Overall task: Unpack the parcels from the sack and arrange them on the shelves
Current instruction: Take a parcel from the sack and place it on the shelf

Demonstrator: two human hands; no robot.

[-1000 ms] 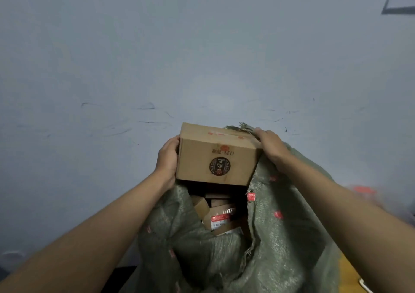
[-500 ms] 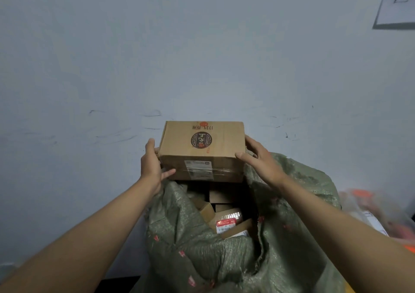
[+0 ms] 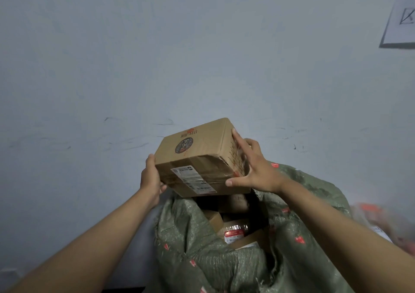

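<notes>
Parcels [image 3: 233, 227] inside the sack [image 3: 202, 259] are mostly hidden in shadow; perhaps three or four brown ones show through its open mouth, one with a red-and-white label, but the count is unsure. The sack's base is cut off at the bottom edge. At the right edge lies a blurred orange-and-white heap [image 3: 379, 220], too smeared to identify, and a sheet of paper [image 3: 402, 14] on the wall is cropped. One box [image 3: 199, 157] is held above the sack's mouth, tilted: brown cardboard, round dark logo and red print on top, white shipping label and clear tape on the near face. The left hand [image 3: 151, 178] grips its left end, thumb under the near edge. The right hand [image 3: 256, 169] presses its right end with fingers spread and straight.
</notes>
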